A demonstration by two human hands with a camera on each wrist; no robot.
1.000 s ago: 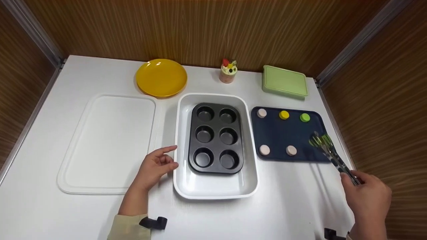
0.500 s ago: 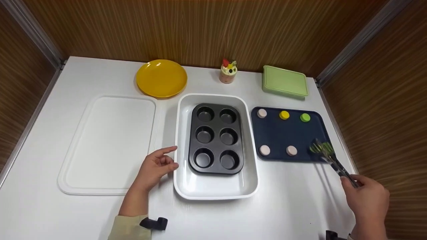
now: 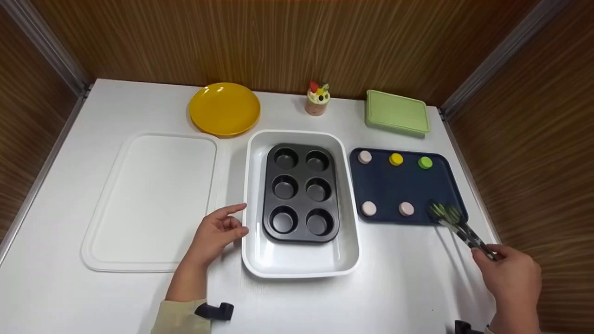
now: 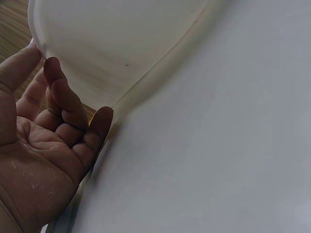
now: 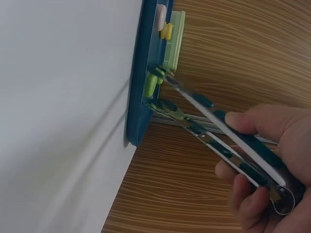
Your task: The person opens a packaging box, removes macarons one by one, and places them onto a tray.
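My right hand [image 3: 513,278] grips metal tongs [image 3: 468,235] with dark-patterned handles. Their ends stand apart over the near right corner of the navy tray [image 3: 394,183]. In the right wrist view a green macaron [image 5: 151,86] appears between the tong ends; whether they touch it I cannot tell. My left hand [image 3: 217,233] is at the left rim of the white basin [image 3: 297,270], index finger and thumb tip against it, other fingers loosely bent. Inside that basin lies a dark muffin tin [image 3: 300,194] with several bare cups.
On the navy tray sit pink macarons [image 3: 369,208], a yellow macaron [image 3: 395,159] and another green macaron [image 3: 425,162]. A white lid [image 3: 155,199] lies left. Along the back are a yellow plate [image 3: 225,109], a dessert cup [image 3: 317,99] and a green box [image 3: 397,112].
The tong ends have shifted down and slightly left, toward the tray's near edge, around the nearer green macaron. My left hand has stayed at the basin rim.
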